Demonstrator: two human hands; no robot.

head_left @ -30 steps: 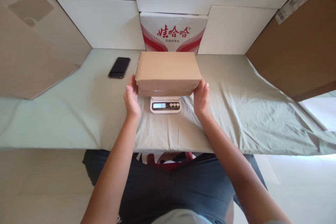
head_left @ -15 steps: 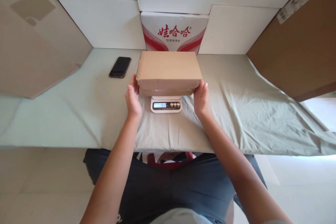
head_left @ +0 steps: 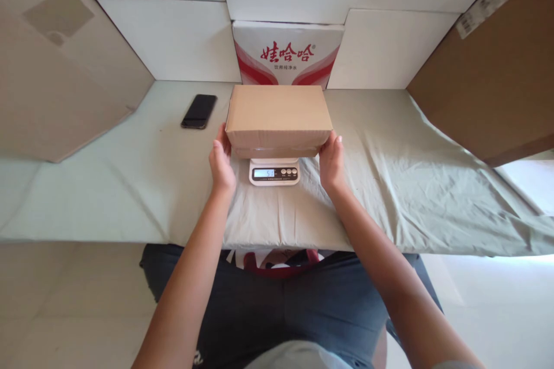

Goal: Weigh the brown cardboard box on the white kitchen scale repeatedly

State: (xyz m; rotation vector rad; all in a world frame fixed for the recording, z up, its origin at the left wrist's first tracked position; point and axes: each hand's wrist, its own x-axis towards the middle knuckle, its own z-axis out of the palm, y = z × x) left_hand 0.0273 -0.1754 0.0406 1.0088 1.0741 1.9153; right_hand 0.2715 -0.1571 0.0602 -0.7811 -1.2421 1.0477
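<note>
A: Head view, item one: cardboard box (head_left: 279,116), closed, plain brown, resting on the small white scale (head_left: 274,172) at centre of the bench (head_left: 130,184). Scale display lit and facing the person; digits too small to read with certainty.

B: Hands?

A: Left hand (head_left: 222,162) at 9 o'clock of the box, right hand (head_left: 332,162) at 3 o'clock. Each grip is open-palmed, flat against the box's lower side edge; neither is wrapped round anything. Whether they press or merely touch, I cannot tell.

B: Handling note for this step?

A: My judgement: a true reading needs the box bearing on the platform alone, so the palms should carry no weight and give no push. The box overhangs the scale on both sides and at the back, so it should sit centred and level, keeping the display uncovered at 6 o'clock.

B: Surroundings?

A: Black phone (head_left: 199,110) at 10 o'clock, well apart from the box. Red-and-white printed carton (head_left: 288,55) at 12 o'clock, just beside the box's rear edge. White panels line the back; large brown cartons (head_left: 489,69) lean in at 2 o'clock and at 10 o'clock. Grey-green cloth covers the bench, wrinkled toward 4 o'clock.

B: Room to move?

A: Bare cloth lies at 3 o'clock and 8 o'clock. The bench's front edge runs close to 6 o'clock, near the person's lap. Least room at 12 o'clock.
</note>
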